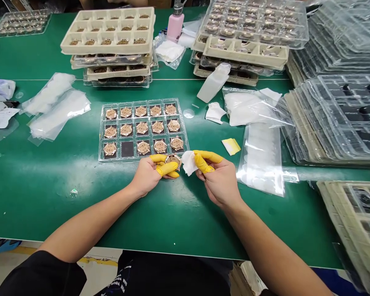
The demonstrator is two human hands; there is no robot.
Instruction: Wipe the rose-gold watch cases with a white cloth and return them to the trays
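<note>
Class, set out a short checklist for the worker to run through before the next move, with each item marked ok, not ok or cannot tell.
1. Watch case held in the left hand: ok, gripped by thumb and fingers.
2. White cloth held in the right hand: ok, pinched by thumb and finger.
3. Yellow finger covers on both thumbs and index fingers: ok.
4. Cloth touching the watch case: cannot tell; they are very close.
5. Every compartment of the tray filled: not ok; in the row nearest the person, the second from the left holds no watch case.
6. Held watch case free of marks: cannot tell; too small to judge.
</note>
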